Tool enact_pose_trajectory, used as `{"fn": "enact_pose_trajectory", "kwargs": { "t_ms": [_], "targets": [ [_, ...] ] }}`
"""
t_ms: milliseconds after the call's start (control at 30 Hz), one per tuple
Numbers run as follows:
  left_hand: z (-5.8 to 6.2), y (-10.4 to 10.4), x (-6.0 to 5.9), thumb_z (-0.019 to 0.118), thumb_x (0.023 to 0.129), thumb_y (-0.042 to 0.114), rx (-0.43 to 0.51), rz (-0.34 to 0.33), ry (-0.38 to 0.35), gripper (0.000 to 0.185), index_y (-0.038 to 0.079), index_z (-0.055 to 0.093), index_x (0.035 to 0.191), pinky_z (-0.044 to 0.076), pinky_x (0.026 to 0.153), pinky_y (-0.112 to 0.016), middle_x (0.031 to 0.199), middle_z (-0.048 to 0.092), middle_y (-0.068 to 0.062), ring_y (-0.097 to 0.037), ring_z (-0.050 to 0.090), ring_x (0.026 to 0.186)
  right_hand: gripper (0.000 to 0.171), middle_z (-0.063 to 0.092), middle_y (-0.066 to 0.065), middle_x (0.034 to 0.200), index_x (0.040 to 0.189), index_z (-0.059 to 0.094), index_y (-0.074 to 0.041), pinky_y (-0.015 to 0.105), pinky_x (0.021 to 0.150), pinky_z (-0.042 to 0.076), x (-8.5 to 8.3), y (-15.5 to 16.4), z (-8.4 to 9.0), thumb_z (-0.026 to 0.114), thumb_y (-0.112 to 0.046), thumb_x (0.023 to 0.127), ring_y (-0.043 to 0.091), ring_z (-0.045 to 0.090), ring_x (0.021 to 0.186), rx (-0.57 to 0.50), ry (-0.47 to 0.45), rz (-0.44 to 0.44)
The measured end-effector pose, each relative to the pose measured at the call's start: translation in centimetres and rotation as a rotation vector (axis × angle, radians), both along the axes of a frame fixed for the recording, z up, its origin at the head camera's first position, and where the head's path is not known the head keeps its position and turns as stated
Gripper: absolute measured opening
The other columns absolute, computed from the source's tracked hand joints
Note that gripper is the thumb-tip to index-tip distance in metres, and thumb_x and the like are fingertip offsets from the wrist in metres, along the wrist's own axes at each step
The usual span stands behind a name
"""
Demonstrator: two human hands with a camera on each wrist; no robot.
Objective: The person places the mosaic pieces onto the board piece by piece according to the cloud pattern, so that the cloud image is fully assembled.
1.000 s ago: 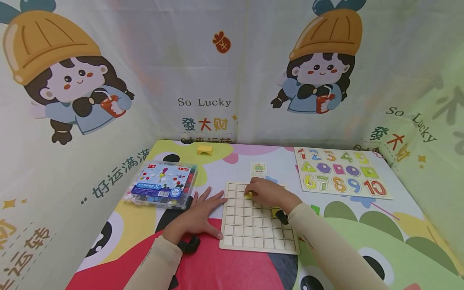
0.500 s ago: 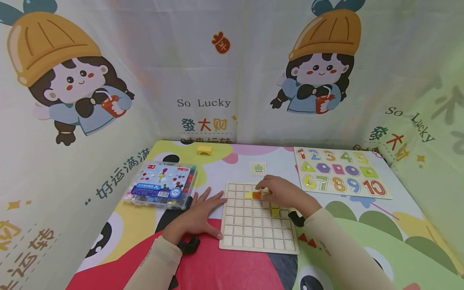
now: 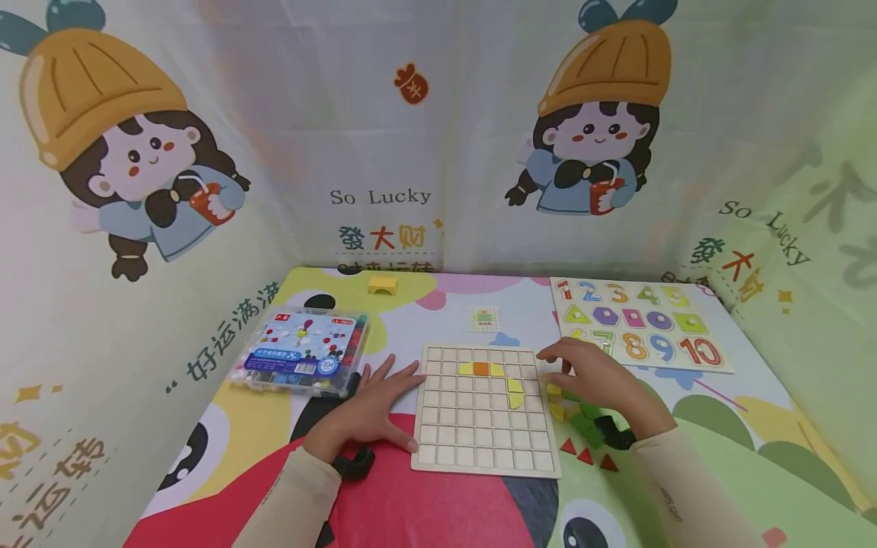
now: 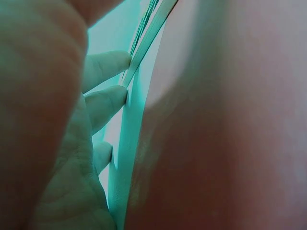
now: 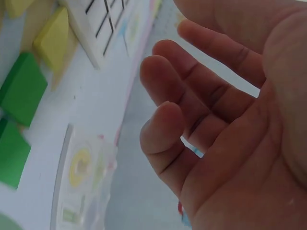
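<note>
The head view took in the whole counter (image 3: 445, 502): the left hand (image 3: 373, 407) lay flat beside the left edge of the wooden grid board (image 3: 479, 441), fingers straight and spread, holding nothing. The right hand (image 3: 603, 380) hovered just off the board's right edge, above a heap of loose yellow and green blocks (image 3: 572, 411), with three red triangles (image 3: 585, 455) lying nearer the person.

The left wrist view gave what the head view could not: the fingertips (image 4: 112, 103) pressed right against the board's thin side edge (image 4: 144, 48). Little else could be made out there.

The right wrist view looked into the right hand's palm (image 5: 230, 124): the fingers were loosely bent, apart, and gripped nothing. It also showed a yellow block (image 5: 53, 40) and green blocks (image 5: 19, 88) lying on the cloth just outside the board's corner (image 5: 103, 21).

As for what the board held, an orange square (image 3: 481, 369) sat in the second row, flanked on each side by a yellow curved piece, and two more yellow curved pieces (image 3: 515, 392) filled cells below and to the right. The other cells looked bare wood.

The clear plastic case (image 3: 301, 352) at the left was shut, with small coloured parts inside that were too small to tell apart. The number puzzle tray (image 3: 640, 331) at the right held its digits and shapes. A small pattern card (image 3: 484, 318) lay beyond the board, and a yellow arch block (image 3: 382, 284) lay by the backdrop.
</note>
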State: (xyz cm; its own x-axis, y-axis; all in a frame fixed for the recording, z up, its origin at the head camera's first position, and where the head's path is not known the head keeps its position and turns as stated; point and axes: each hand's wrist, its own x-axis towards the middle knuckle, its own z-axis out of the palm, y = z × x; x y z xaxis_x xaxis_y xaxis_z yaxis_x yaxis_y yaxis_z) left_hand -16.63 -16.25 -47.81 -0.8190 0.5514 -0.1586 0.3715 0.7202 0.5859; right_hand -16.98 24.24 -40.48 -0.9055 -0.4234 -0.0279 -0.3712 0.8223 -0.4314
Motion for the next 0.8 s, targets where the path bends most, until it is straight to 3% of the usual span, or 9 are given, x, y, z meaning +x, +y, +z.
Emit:
{"fn": "enact_pose_trajectory", "kwargs": {
  "t_ms": [433,800],
  "targets": [
    [-0.4,-0.1,-0.2,0.093,0.07,0.059,-0.015,-0.001,0.012,0.11,0.03,0.043,0.163,-0.009,0.128,-0.072,0.178,0.024,0.004,-0.037,-0.002,0.167,0.037,0.074,0.006,0.117,0.127,0.074,-0.01,0.028,0.07,0.051,2.3,1.9,-1.9,0.083,-0.017,0.092,0.013,0.058,0.088,-0.037,-0.038,-0.105],
    [-0.4,-0.3,-0.2,0.093,0.069,0.061,-0.015,-0.006,0.015,0.111,0.032,0.042,0.163,-0.009,0.128,-0.071,0.178,0.023,0.007,-0.035,-0.003,0.167,0.03,0.069,0.006,0.109,0.121,0.076,-0.009,0.026,0.064,0.041,2.1,2.2,-4.0,0.081,-0.012,0.092,0.011,0.05,0.08,-0.063,0.064,-0.14]
  ]
}}
